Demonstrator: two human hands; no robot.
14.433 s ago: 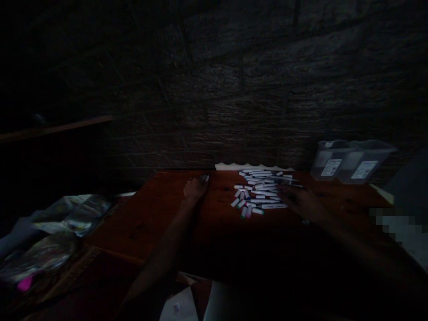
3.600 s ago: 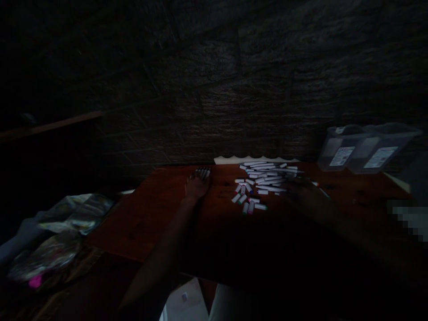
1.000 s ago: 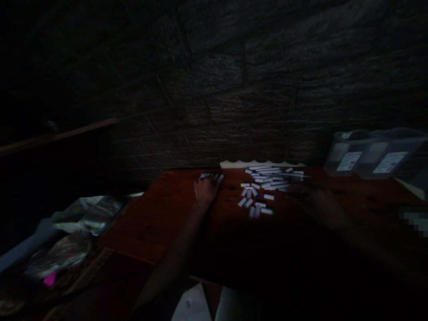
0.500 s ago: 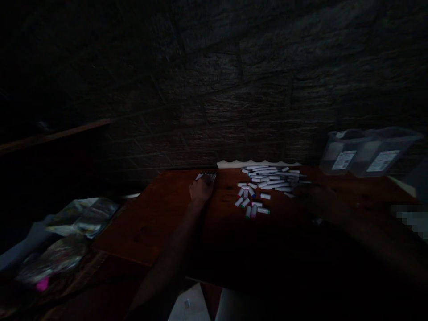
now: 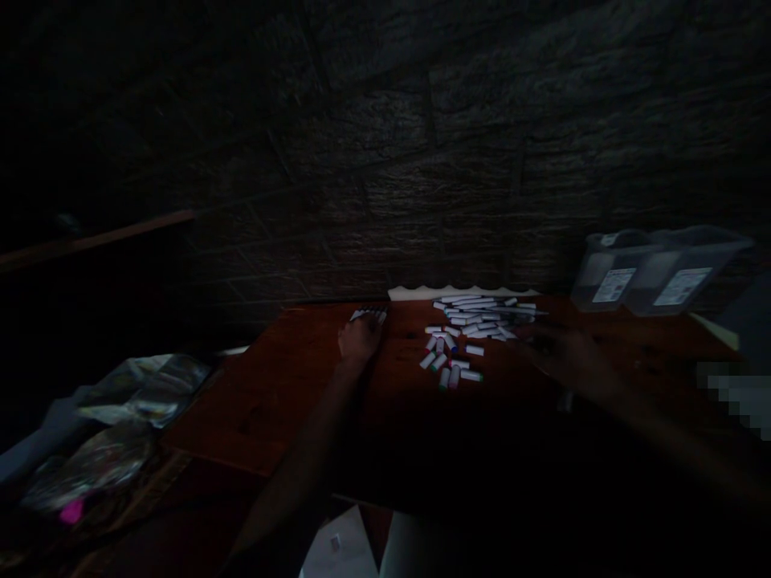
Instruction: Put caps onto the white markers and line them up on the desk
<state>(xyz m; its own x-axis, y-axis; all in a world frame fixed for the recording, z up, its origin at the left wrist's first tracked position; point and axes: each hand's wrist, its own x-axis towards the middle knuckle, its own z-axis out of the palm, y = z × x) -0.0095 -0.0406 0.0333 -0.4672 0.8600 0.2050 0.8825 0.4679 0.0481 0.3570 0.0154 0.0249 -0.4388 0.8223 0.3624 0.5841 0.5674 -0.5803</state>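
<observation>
1. Step in hand: I judge it to be the handling of white markers (image 5: 482,319) one or a few at a time, with the right hand (image 5: 566,359) working at the near right edge of their pile.
2. Location: I find the pile on the wooden table (image 5: 283,409), just before the white scalloped strip (image 5: 463,293). Short white pieces with coloured ends (image 5: 454,376) lie scattered on its near left side; clear bins (image 5: 602,281) stand to its right.
3. Left grip: I see the left hand (image 5: 360,335) curled low over a row of white pieces with dark tips (image 5: 374,314); whether it clasps or merely steadies them, I cannot tell.
4. Right grip: its fingers are bent beside the pile, but shadow hides what lies between them; I cannot tell.
5. Next move, in my judgement: it calls for a light fingertip pinch that leaves neighbouring markers undisturbed.
6. Orientation: most markers lie flat, long axes left to right, some slightly skewed. The left row points away, dark tips toward the wall (image 5: 422,201). The short pieces point variously.
</observation>
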